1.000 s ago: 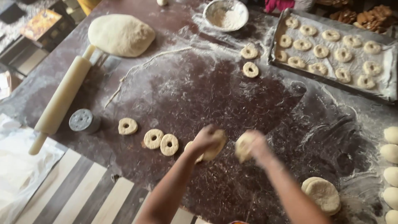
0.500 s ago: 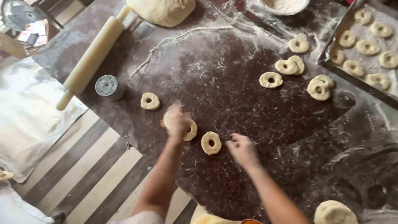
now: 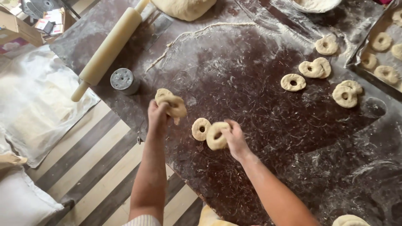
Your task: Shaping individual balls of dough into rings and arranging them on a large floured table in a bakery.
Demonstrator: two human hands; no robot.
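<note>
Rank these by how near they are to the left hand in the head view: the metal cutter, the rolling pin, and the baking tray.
From the left hand:
1. Metal cutter, just up-left of it.
2. Rolling pin, beyond the cutter, up-left.
3. Baking tray, far across at the right edge.

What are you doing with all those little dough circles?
A person is lifting ring-shaped dough pieces off a floured dark table. The left hand holds up one dough ring, and the right hand grips another ring. One more ring lies between them. A rolling pin and a round metal cutter sit nearby.
</note>
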